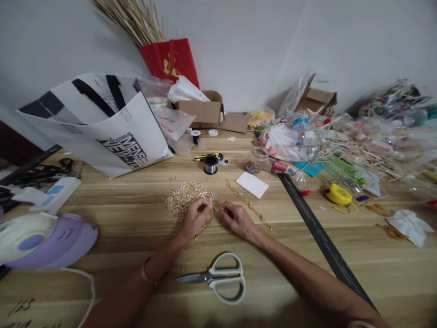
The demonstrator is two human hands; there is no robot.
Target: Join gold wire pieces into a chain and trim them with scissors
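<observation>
Both hands are close together over the wooden table, fingertips a small gap apart. My left hand (197, 216) is pinched at the lower right edge of a pile of clear and gold beads (184, 197); a gold beaded strand (204, 228) hangs from its fingertips onto the table. My right hand (239, 219) is closed, thumb against fingers, and whatever it grips is too small to name. Another gold chain (251, 207) lies just beyond my right hand. Nearer to me lie scissors (218, 278) with pale handles, blades pointing left.
Behind the hands are a wire spool (210, 165), a white card (251, 185) and a jar of beads (256, 160). A paper bag (112, 136) stands at left, above a purple object (64, 241). Bottles, sticks and a yellow tape measure (338, 194) crowd the right.
</observation>
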